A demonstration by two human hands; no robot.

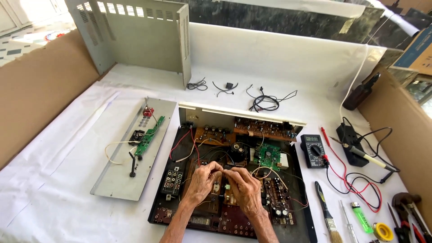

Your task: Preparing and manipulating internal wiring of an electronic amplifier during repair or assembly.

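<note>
Left hand (202,182): I see my fingers pinched shut on a thin wire (223,169) over the middle of the open chassis (155,209)
Right hand (243,186): fingertips closed on the same wire, touching my left fingertips
Wire: short stretch between both pinches, above the brown boards near the chassis middle
Chassis: near the bench's front edge, centre; rear wall upright
Left room: grey panel (112,180) lies just beside the chassis left edge; white bench (54,198) open beyond it
Right room: meter (313,150), red leads (355,184), brush (327,211), lighter (361,217) crowd the right edge
Back: cover (135,36) stands at the far left corner
</note>
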